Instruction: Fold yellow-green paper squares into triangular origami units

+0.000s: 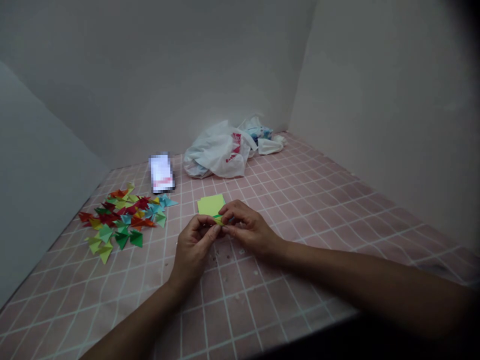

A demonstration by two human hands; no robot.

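My left hand and my right hand meet in front of me, and their fingertips pinch a small folded piece of green and yellow paper between them. Just beyond the fingers lies a stack of yellow-green paper squares, partly hidden by my right hand. To the left of my left hand is a loose pile of folded triangular paper units in red, green, yellow, orange and light blue.
The pink grid-patterned surface is walled in by grey-white walls. A blurred phone lies at the back. A white plastic bag and crumpled white items sit against the far wall.
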